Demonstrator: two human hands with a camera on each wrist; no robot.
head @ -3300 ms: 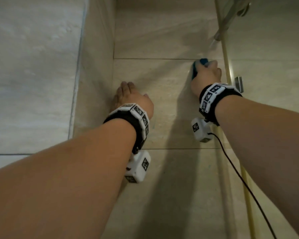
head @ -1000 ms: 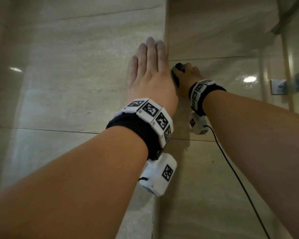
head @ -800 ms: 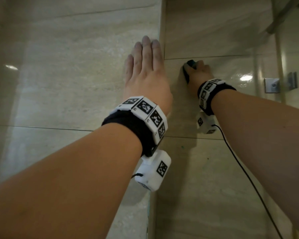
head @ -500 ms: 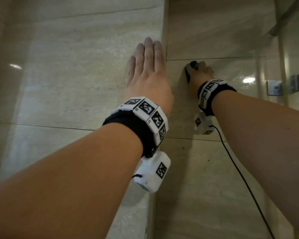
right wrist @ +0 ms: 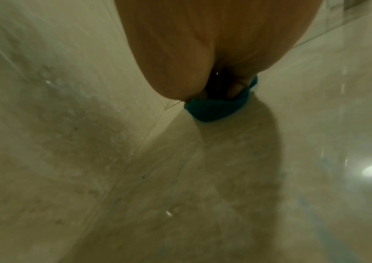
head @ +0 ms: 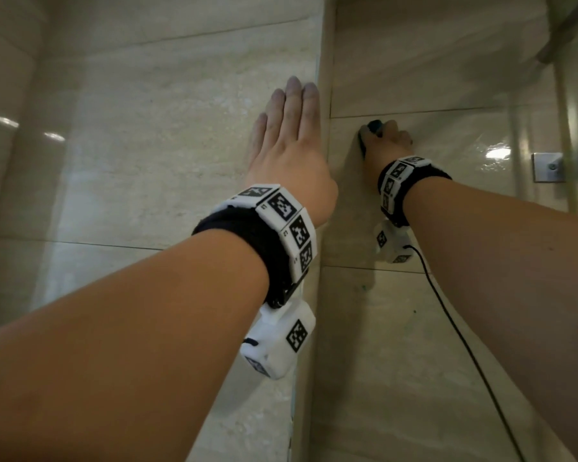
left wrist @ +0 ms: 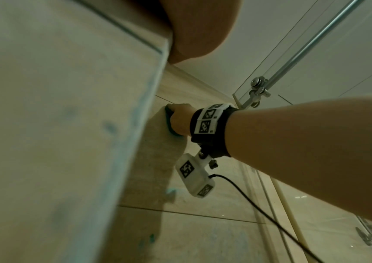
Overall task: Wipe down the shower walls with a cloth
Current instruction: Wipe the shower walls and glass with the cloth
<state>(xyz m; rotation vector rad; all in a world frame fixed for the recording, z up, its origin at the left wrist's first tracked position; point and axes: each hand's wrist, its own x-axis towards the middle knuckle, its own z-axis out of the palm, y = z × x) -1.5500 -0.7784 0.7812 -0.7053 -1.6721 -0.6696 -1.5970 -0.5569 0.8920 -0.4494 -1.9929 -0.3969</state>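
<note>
Right hand (head: 386, 146) of mine grips the blue cloth (right wrist: 216, 108), bunched, against the beige tiled wall (head: 414, 311) at upper centre of the frame, seemingly pressed flat. Left hand (head: 291, 151) lies open-fingered on the adjoining wall (head: 147, 145).

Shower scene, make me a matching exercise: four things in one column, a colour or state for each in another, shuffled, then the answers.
Things:
1. left hand
2. right hand
3. cloth
4. cable

States:
A. teal, pressed on the tile
B. black, trailing from the wrist camera
C. flat on the wall, fingers straight
D. curled round the cloth

Pairs: 1-C, 2-D, 3-A, 4-B
</note>
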